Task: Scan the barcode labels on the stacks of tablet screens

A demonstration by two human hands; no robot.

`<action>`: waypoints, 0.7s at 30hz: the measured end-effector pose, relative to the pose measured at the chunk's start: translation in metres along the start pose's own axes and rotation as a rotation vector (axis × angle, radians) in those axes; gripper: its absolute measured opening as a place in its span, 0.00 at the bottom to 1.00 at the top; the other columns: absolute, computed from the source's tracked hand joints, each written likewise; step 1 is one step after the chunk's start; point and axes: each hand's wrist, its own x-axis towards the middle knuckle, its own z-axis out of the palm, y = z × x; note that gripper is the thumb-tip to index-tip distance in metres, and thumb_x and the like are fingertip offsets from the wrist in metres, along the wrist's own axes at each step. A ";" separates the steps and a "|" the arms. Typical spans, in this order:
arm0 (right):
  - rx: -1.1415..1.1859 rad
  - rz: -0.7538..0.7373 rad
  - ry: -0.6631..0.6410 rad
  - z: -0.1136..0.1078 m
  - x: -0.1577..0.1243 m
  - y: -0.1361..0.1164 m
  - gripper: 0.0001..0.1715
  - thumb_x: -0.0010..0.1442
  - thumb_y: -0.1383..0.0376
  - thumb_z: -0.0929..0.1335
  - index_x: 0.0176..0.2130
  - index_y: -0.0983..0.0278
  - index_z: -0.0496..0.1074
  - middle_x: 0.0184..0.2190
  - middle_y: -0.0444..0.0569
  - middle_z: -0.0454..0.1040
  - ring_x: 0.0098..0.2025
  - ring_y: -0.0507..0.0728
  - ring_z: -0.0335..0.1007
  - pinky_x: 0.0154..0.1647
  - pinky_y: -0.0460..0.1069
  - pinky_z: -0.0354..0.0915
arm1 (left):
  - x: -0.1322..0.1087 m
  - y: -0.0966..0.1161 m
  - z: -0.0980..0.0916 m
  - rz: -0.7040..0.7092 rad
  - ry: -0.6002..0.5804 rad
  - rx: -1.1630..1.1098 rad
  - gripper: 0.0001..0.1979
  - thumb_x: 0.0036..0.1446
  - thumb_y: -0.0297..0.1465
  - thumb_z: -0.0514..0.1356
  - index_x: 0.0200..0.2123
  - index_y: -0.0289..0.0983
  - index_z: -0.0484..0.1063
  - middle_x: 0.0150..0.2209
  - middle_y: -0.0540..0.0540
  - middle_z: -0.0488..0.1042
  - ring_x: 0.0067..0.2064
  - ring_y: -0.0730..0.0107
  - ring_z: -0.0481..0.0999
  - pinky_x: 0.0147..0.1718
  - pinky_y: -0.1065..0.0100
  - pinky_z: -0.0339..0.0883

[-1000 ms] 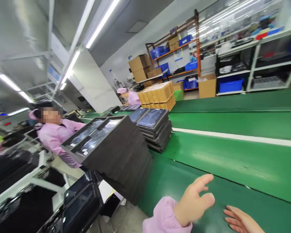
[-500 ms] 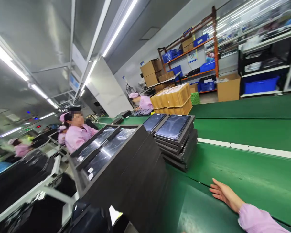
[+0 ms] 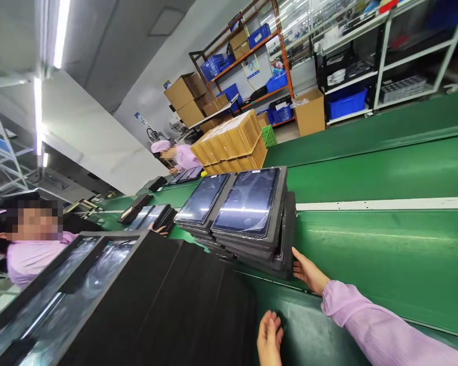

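A stack of black foam trays (image 3: 288,229) stands on the green belt, its top tray carrying two dark flat screens or tablets, a right one (image 3: 248,202) and a left one (image 3: 204,198). My right hand (image 3: 308,270) is at the near right corner of this stack, fingers stretched out; whether they touch it I cannot tell. Lower down, my left hand (image 3: 270,336) hovers by a taller black foam pile (image 3: 198,300), its fingers loosely bent and apart with nothing in them. Film-covered panels (image 3: 99,264) lie in the top of that taller pile.
At left a co-worker in pink (image 3: 38,249) stands behind the tall pile. Farther along the belt (image 3: 366,244) are smaller trays (image 3: 148,216), with a person's hand beside them, and yellow crates (image 3: 229,142). A white strip (image 3: 385,204) divides the belt. Shelves (image 3: 248,51) stand behind.
My view has turned right and come closer to the tray stack. My right hand has moved to the stack's corner. My left hand has come into view at the bottom.
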 end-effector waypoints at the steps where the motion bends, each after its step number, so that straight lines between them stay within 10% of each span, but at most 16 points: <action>1: -0.001 -0.008 0.000 -0.002 0.000 0.000 0.37 0.55 0.42 0.66 0.55 0.63 0.65 0.55 0.59 0.67 0.54 0.63 0.66 0.54 0.56 0.62 | 0.007 0.006 0.011 -0.006 0.009 -0.051 0.21 0.42 0.40 0.67 0.38 0.34 0.72 0.44 0.32 0.74 0.45 0.52 0.76 0.43 0.59 0.70; 6: -0.010 -0.032 0.002 -0.011 -0.006 -0.003 0.32 0.54 0.41 0.65 0.45 0.62 0.71 0.49 0.56 0.72 0.46 0.62 0.70 0.44 0.54 0.66 | 0.035 0.037 0.067 -0.029 0.058 -0.299 0.19 0.54 0.40 0.58 0.47 0.37 0.70 0.54 0.36 0.69 0.53 0.57 0.71 0.46 0.62 0.68; 12: -0.128 -0.096 -0.042 -0.021 -0.009 -0.016 0.33 0.55 0.39 0.61 0.38 0.63 0.72 0.44 0.56 0.74 0.37 0.60 0.72 0.35 0.52 0.67 | 0.048 0.047 0.103 -0.048 -0.171 -0.348 0.28 0.51 0.53 0.56 0.49 0.43 0.71 0.55 0.41 0.68 0.58 0.59 0.66 0.51 0.61 0.65; 21: -0.284 -0.498 0.308 -0.069 0.051 -0.132 0.24 0.58 0.52 0.62 0.49 0.61 0.69 0.54 0.55 0.68 0.52 0.63 0.66 0.52 0.58 0.64 | 0.056 0.027 0.131 -0.038 0.012 -0.099 0.16 0.58 0.36 0.52 0.48 0.41 0.69 0.47 0.46 0.74 0.48 0.66 0.73 0.36 0.70 0.66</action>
